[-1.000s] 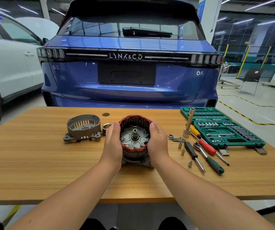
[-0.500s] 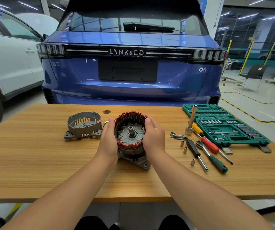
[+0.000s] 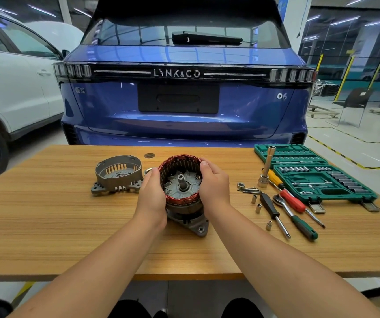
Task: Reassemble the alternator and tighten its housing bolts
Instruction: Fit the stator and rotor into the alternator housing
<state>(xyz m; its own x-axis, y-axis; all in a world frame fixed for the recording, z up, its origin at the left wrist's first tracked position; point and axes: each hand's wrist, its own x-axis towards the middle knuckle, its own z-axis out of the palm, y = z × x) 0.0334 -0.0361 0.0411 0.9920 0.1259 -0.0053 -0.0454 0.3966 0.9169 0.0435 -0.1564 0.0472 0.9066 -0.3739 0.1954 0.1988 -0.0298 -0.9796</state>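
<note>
My left hand [image 3: 150, 198] and right hand [image 3: 214, 183] both clamp the stator [image 3: 179, 166], the ring of copper-red windings, one grip on each side with fingers curled round its wall and the right thumb hooked over the rim. The ring sits over the rotor [image 3: 182, 185], whose shaft stands up in the middle, and the whole stack rests on the rear housing [image 3: 192, 220] near the middle of the desk [image 3: 47, 226], tilted a little toward me as far as I can judge.

I take this as the seating step: stator going down square onto the lower half. I cannot tell whether it is fully home.

Just left of my left hand lies the front housing [image 3: 118, 175], open side up, not yet fitted. Next I would need to let go, fetch that cover, line its ears with the lower ones and press it over the shaft.

To the right wait the long bolts [image 3: 249, 190], loose sockets [image 3: 258, 208], a ratchet [image 3: 284, 206], screwdrivers [image 3: 273, 211] and the green socket case [image 3: 321, 177]. Tightening comes last.
</note>
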